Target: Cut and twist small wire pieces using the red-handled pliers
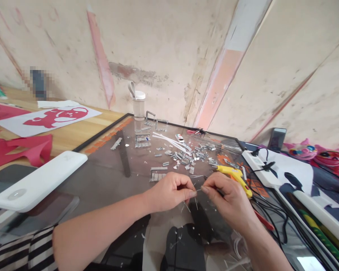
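My left hand (173, 192) is closed in a pinch on thin wire strands (197, 203), whose ends stick out below the thumb. Close beside it, my right hand (228, 194) is also pinched, and a short strand seems to run between both sets of fingertips. Red handles (264, 220) show beside my right wrist; whether that hand holds them I cannot tell. Just beyond my left hand stands a small grey frame piece (157, 175). A yellow glue gun (234, 175) lies past my right hand. Small grey metal-like pieces (196, 152) are heaped beyond the hands.
A white power strip (261, 169) and black cables (274, 218) line the right side. At left lie a long white device (41, 180) and a red paper cutout (58, 116). A lidded bottle (138, 105) stands by the wall. White strips (171, 142) lie mid-table.
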The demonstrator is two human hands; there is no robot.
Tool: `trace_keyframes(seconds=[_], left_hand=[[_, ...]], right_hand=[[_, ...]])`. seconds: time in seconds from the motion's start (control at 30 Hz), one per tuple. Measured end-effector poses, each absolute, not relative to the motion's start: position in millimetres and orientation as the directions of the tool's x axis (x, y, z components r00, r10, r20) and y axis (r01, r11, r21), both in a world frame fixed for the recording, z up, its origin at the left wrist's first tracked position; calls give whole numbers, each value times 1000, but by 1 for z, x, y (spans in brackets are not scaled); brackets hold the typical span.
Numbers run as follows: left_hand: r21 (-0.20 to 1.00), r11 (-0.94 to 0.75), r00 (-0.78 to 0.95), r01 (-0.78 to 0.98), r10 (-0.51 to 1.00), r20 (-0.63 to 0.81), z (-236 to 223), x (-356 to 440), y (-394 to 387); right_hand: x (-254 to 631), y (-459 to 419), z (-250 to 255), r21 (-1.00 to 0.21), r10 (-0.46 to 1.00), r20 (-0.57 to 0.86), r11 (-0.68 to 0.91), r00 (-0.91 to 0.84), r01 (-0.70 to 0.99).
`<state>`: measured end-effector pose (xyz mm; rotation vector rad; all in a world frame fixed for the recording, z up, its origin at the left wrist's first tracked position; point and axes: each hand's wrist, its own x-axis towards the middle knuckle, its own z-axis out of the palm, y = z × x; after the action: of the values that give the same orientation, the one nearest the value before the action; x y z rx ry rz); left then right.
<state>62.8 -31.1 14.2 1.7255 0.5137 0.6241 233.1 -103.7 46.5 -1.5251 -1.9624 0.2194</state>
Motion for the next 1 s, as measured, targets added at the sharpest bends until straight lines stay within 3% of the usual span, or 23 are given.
trace_keyframes(seconds=[0.1,0.27,0.47,0.6,0.77,0.87,1.0], left_hand=[[933,-355,724,61,659,203,14,63,-31],[974,-207,730,88,679,78,11,65,-27],[996,-86,767,23,641,38,7,66,-27],[975,189,773,-117,633,-30,6,67,-26],[837,450,789,-310,613,-38,8,66,-22],[787,497,758,-366,650,-58,8,66,-21],[816,468,702,-340,703,-110,6,69,-26]], right_hand=[[235,-102,43,-591,961,274,202,-41,781],[237,-99,39,-680,969,246,173,-1,712],[231,-94,31,-777,982,185,123,36,617],[230,-88,21,-839,968,207,99,145,534],[225,-85,12,-902,914,281,147,293,405],[221,-85,10,-922,852,331,202,404,330],[216,-86,7,-932,807,349,246,476,267]])
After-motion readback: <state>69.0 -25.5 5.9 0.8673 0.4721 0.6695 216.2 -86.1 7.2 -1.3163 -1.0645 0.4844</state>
